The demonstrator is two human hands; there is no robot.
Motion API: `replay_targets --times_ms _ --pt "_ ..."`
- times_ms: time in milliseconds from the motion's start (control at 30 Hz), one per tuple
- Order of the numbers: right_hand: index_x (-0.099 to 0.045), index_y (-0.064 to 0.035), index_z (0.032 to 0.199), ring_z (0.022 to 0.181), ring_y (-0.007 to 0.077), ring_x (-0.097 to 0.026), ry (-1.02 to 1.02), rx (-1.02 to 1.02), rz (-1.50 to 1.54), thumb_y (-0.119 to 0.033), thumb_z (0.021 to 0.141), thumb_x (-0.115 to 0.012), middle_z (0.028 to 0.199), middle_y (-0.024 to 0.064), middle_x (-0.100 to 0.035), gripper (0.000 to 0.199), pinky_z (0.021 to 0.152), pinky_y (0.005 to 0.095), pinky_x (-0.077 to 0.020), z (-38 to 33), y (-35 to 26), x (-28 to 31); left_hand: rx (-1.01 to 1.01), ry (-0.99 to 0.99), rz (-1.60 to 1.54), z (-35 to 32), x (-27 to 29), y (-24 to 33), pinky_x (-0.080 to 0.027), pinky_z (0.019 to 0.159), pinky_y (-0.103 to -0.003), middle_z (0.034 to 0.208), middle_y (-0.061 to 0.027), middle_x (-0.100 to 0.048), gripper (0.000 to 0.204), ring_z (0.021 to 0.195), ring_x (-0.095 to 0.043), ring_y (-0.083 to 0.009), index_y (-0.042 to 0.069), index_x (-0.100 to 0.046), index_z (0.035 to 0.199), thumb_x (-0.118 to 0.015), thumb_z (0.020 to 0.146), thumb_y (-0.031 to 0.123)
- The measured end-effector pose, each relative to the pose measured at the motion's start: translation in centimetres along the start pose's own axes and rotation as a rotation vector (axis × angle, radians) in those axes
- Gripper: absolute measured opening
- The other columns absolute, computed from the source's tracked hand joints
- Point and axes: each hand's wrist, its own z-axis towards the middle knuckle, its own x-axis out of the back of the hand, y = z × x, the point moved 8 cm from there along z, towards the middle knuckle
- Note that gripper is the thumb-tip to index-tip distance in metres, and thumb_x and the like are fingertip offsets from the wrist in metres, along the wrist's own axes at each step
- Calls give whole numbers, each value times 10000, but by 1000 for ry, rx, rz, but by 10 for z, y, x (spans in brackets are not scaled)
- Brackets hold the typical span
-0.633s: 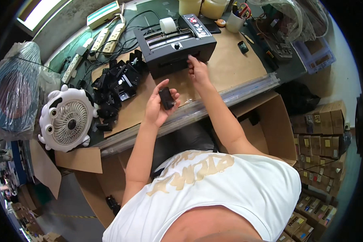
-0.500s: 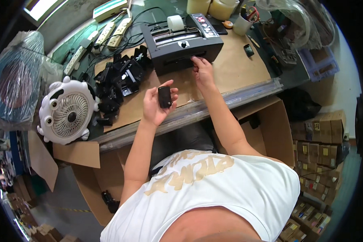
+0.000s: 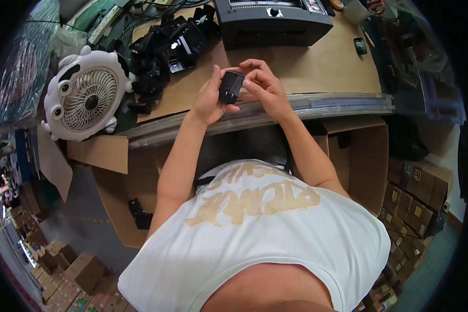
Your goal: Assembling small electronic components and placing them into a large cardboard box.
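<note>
My left hand (image 3: 209, 100) holds a small black block (image 3: 231, 87), which looks like a power adapter, with the thumb on one side and the fingers behind and below it. Greyish markings show on the face turned up. Close at its right edge is my right hand (image 3: 268, 91), thumb and forefinger pinched together against it. Whether a thin piece sits in that pinch is too small to tell. Beyond both hands stands a black label dispenser (image 3: 273, 30), cut off by the top of the view. A heap of similar black pieces (image 3: 179, 47) lies to the left.
A white animal-shaped fan (image 3: 88, 93) stands at the table's left. Brown paper (image 3: 327, 70) covers the worktop, ending at a plastic-wrapped front edge (image 3: 338, 102). Open cardboard boxes (image 3: 366, 156) flank me below. A small dark green item (image 3: 360, 46) lies on the right.
My right hand has left the dispenser's front slot and come to the black block. My left hand has turned the block and moved slightly right. The view has tilted downward.
</note>
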Motion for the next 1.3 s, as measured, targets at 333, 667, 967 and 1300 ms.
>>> replay_targets --times_ms 333,667,967,1300 --pt "-596 -11 843 889 129 -522 -26 13 -66 -99 919 -613 1262 87 -497 117 778 226 -454 0 1 -8 32 -72 -51 -5 -9 -6 -607 476 -227 1137 -158 -632 533 827 -717 -214 21 -418 1364 -388 1042 445" --pt "-588 -9 814 819 115 -512 -8 59 -178 -89 896 -623 1197 81 -538 120 709 214 -437 1 0 -5 -4 -70 18 -5 -8 -2 -611 487 -238 1153 -174 -580 439 757 -676 -194 6 -401 1366 -459 969 184" --pt "-591 -1 787 758 121 -517 40 83 -232 -69 855 -647 1133 83 -560 111 657 224 -449 0 -3 -6 3 -46 53 -6 -4 -4 -623 525 -277 1150 -188 -542 500 838 -657 -230 25 -433 1352 -454 853 3" --pt "-598 -12 854 762 119 -520 92 96 -248 -70 850 -665 1122 81 -573 89 666 221 -453 0 -1 2 19 -48 62 -6 -8 -4 -624 532 -289 1182 -200 -537 526 865 -668 -260 34 -418 1365 -444 840 0"
